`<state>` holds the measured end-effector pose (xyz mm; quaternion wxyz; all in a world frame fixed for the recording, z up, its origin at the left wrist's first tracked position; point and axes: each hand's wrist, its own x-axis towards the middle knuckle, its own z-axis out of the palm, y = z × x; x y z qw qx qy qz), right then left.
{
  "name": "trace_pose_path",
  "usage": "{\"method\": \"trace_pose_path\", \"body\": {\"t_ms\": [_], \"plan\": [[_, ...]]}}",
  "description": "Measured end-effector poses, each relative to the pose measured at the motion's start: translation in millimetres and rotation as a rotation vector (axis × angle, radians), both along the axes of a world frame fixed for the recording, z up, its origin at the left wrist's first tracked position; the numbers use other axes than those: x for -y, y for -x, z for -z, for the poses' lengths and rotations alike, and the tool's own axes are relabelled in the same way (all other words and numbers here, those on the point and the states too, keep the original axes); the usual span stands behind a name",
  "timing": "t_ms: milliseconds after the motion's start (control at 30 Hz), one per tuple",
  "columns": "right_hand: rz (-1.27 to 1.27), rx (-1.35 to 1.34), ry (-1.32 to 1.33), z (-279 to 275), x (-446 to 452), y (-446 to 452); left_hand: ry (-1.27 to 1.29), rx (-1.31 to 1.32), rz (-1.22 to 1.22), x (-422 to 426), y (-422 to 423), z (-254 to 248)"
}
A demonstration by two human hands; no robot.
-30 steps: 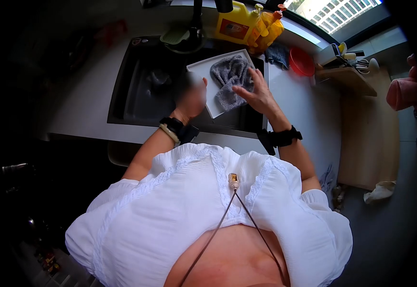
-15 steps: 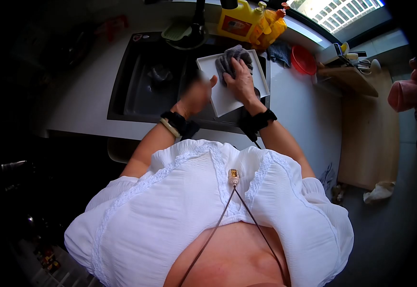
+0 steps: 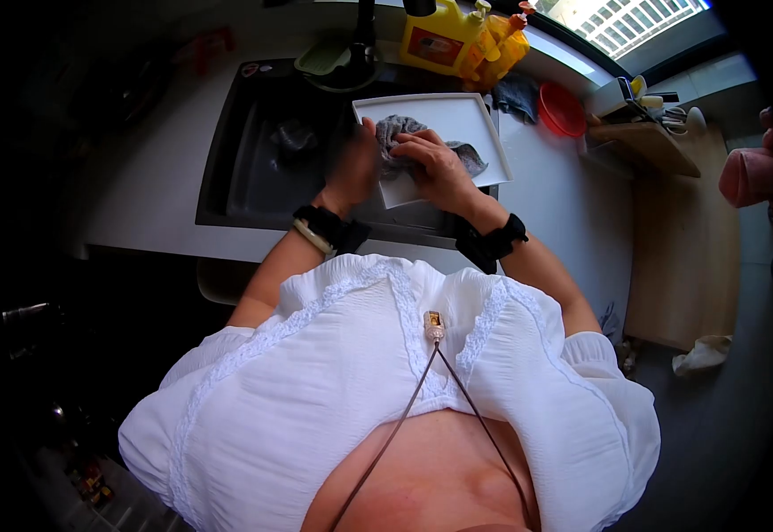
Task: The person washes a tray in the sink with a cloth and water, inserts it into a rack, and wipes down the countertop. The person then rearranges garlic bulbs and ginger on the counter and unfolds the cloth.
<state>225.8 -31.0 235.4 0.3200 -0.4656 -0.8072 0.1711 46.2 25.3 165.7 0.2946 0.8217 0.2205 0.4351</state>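
A shallow white tray (image 3: pixel 457 108) with a raised rim is held over the right part of the dark sink. At its left edge is my left hand (image 3: pixel 349 176), closed on the rim with the thumb up along it; its other fingers are blurred or hidden. My right hand (image 3: pixel 444 173) presses a crumpled grey cloth (image 3: pixel 395 133) against the tray's inner surface, near the left rim. Part of the cloth trails out to the right beyond the hand. The fingers of that hand are bent over the cloth.
The dark sink (image 3: pixel 218 168) has a crumpled, shiny item (image 3: pixel 294 137) in its left basin. Behind stand a black faucet (image 3: pixel 365 40) and a yellow jug (image 3: pixel 433 37). To the right are a red bowl (image 3: pixel 562 110), a dark cloth (image 3: pixel 517 96) and a wooden board (image 3: pixel 679 266).
My right hand has drawn the cloth down and left across the tray, toward the left rim. The tray has turned slightly, and my left hand has shifted a little left.
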Motion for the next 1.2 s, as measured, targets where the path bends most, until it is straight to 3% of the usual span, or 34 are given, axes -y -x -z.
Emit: {"method": "trace_pose_path", "body": {"t_ms": [67,133,200,267,367,467,567,667,800,900,1000,1033,1100,1200], "plan": [[-0.002,0.022,-0.008,-2,5,1,0.079,0.161,0.012,-3,-3,6],[-0.073,0.052,0.012,3,12,-2,0.09,0.164,-0.062,-12,-4,15],[-0.111,0.096,0.045,5,20,-5,0.631,0.38,0.082,-11,-8,8],[-0.123,0.154,0.091,-1,23,-4,1.491,0.802,0.327,-18,-21,-3],[-0.114,0.269,0.184,-19,29,-14,1.468,0.735,0.301,-17,-19,-3],[0.043,0.386,0.103,-15,31,-56,1.368,0.671,0.254,-18,-16,-5],[0.357,0.394,0.1,-1,24,-95,1.327,0.63,0.269,-16,-11,-14],[0.467,0.264,-0.053,1,12,-87,1.323,0.547,0.316,-18,-10,-11],[0.318,0.187,-0.121,-14,-12,-47,1.319,0.448,0.28,-8,-15,-21],[-0.003,0.213,-0.195,-20,-14,-11,1.33,0.392,0.249,-5,-20,-26],[0.093,0.305,-0.238,-23,-17,-12,1.257,0.416,0.139,-6,-14,-25],[0.191,0.324,-0.265,-22,-18,-22,1.178,0.412,0.111,-6,-9,-27],[0.369,0.335,-0.285,-12,-25,-52,0.574,0.223,0.021,-4,7,-37],[0.531,0.409,-0.146,-10,-18,-70,0.594,0.322,-0.014,-6,5,-45]]}}
